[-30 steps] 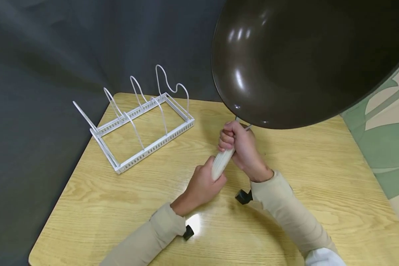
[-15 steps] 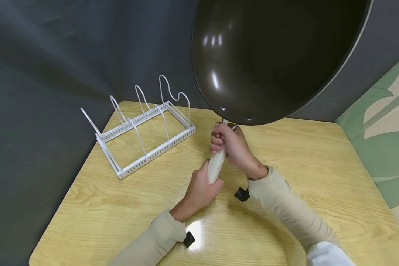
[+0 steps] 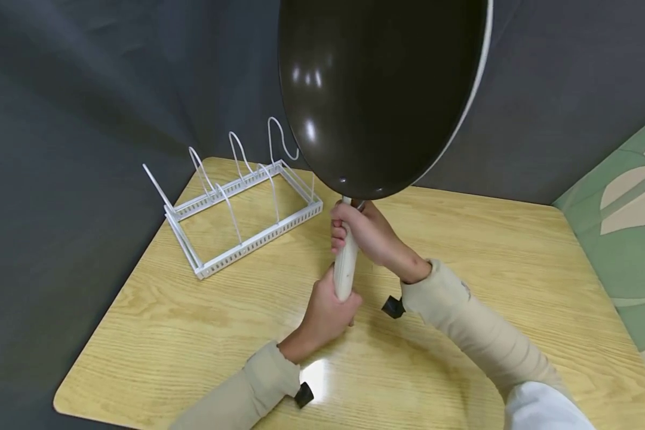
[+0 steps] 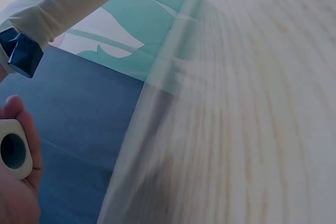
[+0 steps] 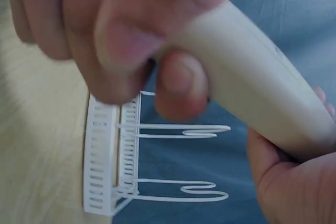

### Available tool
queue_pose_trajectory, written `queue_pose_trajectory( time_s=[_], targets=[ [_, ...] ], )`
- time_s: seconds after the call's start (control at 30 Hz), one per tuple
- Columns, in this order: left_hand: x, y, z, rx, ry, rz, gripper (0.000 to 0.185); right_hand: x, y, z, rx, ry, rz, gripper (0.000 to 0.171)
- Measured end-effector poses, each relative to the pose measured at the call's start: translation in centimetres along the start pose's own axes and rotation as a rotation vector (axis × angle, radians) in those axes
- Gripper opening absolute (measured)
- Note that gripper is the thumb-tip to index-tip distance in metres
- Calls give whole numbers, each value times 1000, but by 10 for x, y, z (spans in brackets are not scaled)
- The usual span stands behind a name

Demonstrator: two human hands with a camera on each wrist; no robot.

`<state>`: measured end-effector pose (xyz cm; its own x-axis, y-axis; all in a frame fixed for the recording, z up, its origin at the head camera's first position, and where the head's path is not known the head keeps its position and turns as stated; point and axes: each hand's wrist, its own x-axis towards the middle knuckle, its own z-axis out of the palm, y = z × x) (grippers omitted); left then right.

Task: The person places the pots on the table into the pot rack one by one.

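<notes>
A large dark-brown frying pan (image 3: 376, 107) hangs tilted up in the air, its glossy inside facing the head camera. Its cream handle (image 3: 346, 266) points down toward the person. The right hand (image 3: 371, 233) grips the handle close under the pan's rim, fingers curled round it. Lower down, the left hand (image 3: 325, 307) wraps the handle's end; in the left wrist view the hollow handle end (image 4: 25, 153) sticks out of that fist. In the right wrist view the right fingers (image 5: 126, 30) curl about the handle, with the left hand (image 5: 302, 187) below.
A white wire pan rack (image 3: 260, 240) with upright looped dividers stands on the left of the wooden table (image 3: 489, 257); the pan overlaps its far right loop. Dark cloth (image 3: 86, 119) hangs behind, and a green leaf-patterned sheet (image 3: 618, 251) lies at the right.
Both hands have turned the pan and swung it leftward toward the rack; its rim shows narrower and the handle stands more upright. The grip of both hands is unchanged.
</notes>
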<state>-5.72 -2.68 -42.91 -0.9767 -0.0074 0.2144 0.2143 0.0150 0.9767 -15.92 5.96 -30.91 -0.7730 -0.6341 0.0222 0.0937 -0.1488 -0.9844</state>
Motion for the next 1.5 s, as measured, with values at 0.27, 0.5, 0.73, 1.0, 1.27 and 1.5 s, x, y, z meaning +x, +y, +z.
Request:
queue_pose_trajectory(
  time_s=[0.27, 0.5, 0.73, 1.0, 1.27, 1.5],
  targets=[
    [1, -5, -2, -23, 62, 6, 23, 9, 1, 2, -154, -45, -26, 25],
    [0, -3, 3, -140, 59, -6, 16, 15, 0, 3, -272, -31, 26, 26],
    [3, 1, 2, -168, 94, 32, 14, 22, -5, 9, -359, -55, 32, 28],
    [2, 0, 7, -173, 123, -10, 16, 23, -4, 10, -387, -74, 45, 30],
    [-6, 2, 8, -200, 123, -44, 18, 19, 2, 12, -435, -73, 47, 36],
    [-11, 3, 3, -226, 103, -35, 18, 19, 6, 16, -462, -119, 6, 37]
  ],
)
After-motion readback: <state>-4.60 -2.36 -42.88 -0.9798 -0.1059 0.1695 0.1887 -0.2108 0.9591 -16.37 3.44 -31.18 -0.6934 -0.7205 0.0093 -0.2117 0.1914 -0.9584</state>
